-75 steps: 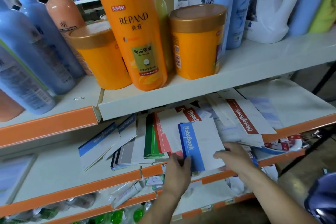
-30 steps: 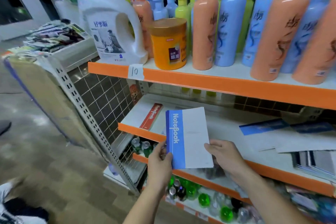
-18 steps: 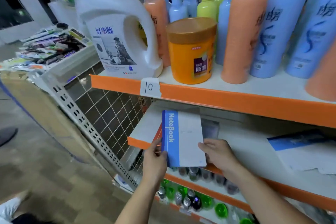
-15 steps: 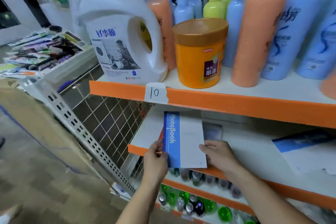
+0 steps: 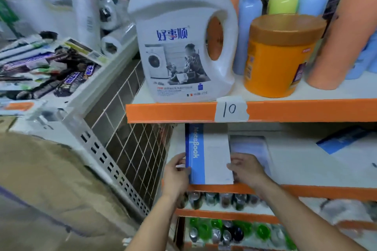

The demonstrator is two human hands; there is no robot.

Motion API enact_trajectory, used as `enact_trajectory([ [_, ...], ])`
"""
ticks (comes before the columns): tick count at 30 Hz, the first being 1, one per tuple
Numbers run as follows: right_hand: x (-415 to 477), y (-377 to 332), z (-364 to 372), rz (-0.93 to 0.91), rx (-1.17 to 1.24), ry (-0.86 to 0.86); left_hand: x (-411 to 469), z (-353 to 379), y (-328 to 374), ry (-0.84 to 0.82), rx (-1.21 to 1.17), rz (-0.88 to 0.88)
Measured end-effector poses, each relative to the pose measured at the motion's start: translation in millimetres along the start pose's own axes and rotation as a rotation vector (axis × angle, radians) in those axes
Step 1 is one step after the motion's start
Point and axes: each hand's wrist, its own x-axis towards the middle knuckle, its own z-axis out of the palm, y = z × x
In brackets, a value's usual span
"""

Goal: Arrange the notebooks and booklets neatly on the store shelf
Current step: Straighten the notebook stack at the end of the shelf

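A white notebook with a blue "NoteBook" spine (image 5: 208, 155) lies flat at the left end of the middle shelf (image 5: 306, 161), its near edge at the orange shelf lip. My left hand (image 5: 177, 173) grips its left edge with the thumb on the blue band. My right hand (image 5: 244, 167) holds its right edge, fingers curled over it. A pale grey-blue booklet (image 5: 251, 146) lies just right of the notebook, partly under my right hand. Another white booklet with a blue band (image 5: 344, 140) lies further right.
The upper shelf carries a white detergent jug (image 5: 183, 36), an orange tub (image 5: 279, 55) and tall bottles, low over the notebooks; a "10" label (image 5: 231, 109) marks its lip. A wire grid panel (image 5: 130, 124) closes the left end. Bottles (image 5: 224, 230) fill the lower shelves.
Both hands have pushed the notebook further in and laid it flat on the left end of the shelf; the view has come closer.
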Motion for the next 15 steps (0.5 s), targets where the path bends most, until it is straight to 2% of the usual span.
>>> enact_trajectory([
  [8,22.5,-4.9,20.3,-0.103,0.041,0.139,26.5,-10.8,0.9,-0.025,0.050,-0.002],
  [15,48.0,0.3,32.5,-0.134,0.013,0.137,50.8,-16.2,-9.1,0.002,0.054,0.038],
])
